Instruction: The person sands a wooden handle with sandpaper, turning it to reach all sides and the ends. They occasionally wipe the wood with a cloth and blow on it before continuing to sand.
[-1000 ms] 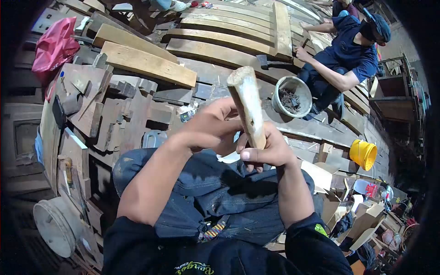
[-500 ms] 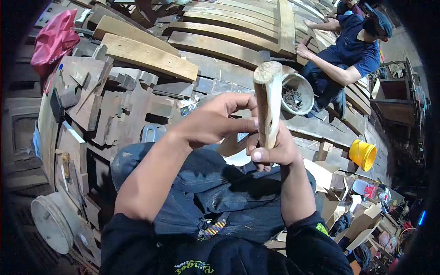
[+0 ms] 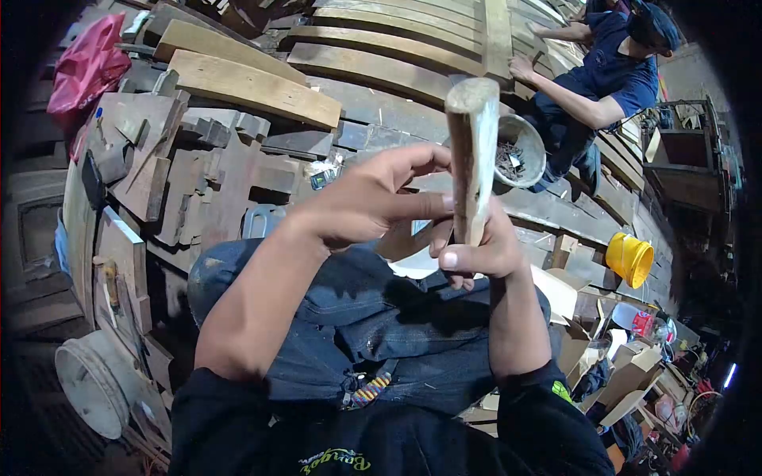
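Weathered planks [image 3: 381,107] cover much of the floor, with loose boards [image 3: 246,83] and dark offcuts [image 3: 210,131] spread to the left. A pink plastic bag [image 3: 89,71] sits at the upper left, and a whitish bucket [image 3: 91,389] is at the lower left, near a tool with a wooden handle [image 3: 109,285]. At the upper right, a co-worker [image 3: 603,71] in dark clothing sits next to a grey bucket [image 3: 532,149] containing dark metal scraps; a yellow bucket [image 3: 629,259] is farther right.

Above the wearer's crossed legs [image 3: 341,309], a short wooden stick [image 3: 474,159] is held nearly upright, tilted, its pale rounded end on top. The right hand [image 3: 486,250] is closed around its lower part, thumb across the front. The left hand [image 3: 381,194] is partly open, its thumb and forefinger parted in a curve, with their tips at the stick's side; whether they press on it I cannot tell. Below the hands is a curved white piece [image 3: 414,268], partly hidden. Cardboard [image 3: 631,373] and mixed clutter lie at the lower right.
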A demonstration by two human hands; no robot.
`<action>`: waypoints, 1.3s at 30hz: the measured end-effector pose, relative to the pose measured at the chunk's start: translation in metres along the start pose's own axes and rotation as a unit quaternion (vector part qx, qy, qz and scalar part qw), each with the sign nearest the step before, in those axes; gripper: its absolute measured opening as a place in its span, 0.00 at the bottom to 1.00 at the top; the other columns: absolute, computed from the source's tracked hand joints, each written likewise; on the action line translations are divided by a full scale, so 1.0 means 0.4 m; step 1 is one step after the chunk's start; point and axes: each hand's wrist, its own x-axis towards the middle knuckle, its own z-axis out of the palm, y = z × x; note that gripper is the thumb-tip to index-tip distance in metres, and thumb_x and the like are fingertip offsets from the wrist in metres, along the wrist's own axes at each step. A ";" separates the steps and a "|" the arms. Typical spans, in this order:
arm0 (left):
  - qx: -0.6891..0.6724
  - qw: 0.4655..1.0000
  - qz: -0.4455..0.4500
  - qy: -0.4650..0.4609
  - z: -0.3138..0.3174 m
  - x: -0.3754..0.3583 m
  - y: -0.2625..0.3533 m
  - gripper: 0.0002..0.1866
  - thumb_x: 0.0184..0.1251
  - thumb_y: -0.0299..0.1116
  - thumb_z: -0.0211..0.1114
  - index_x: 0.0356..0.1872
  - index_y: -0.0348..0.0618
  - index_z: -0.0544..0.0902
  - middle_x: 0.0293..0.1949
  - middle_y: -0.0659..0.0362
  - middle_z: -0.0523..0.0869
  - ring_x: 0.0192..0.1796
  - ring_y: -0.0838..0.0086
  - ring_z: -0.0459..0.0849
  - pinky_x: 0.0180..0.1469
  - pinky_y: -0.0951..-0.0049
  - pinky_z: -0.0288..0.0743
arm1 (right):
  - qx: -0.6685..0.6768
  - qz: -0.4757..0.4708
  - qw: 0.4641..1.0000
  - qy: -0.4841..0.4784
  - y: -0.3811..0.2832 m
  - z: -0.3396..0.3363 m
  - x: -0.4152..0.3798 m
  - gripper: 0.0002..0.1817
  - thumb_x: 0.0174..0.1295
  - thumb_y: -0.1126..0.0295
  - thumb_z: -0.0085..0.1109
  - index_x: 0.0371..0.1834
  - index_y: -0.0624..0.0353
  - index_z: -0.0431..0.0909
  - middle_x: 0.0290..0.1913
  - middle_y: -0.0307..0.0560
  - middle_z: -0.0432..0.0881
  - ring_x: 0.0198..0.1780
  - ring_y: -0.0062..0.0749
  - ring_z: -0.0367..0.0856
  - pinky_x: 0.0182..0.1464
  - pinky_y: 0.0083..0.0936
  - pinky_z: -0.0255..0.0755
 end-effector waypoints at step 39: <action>0.061 0.998 0.001 0.016 -0.014 -0.005 -0.008 0.08 0.65 0.29 0.68 0.42 0.40 0.82 0.43 0.60 0.83 0.49 0.76 0.80 0.54 0.68 0.73 | 0.028 -0.056 0.997 0.054 0.023 -0.009 0.004 0.19 0.55 0.74 0.69 0.47 0.69 0.73 0.27 0.46 0.80 0.18 0.22 0.79 0.14 0.16 0.69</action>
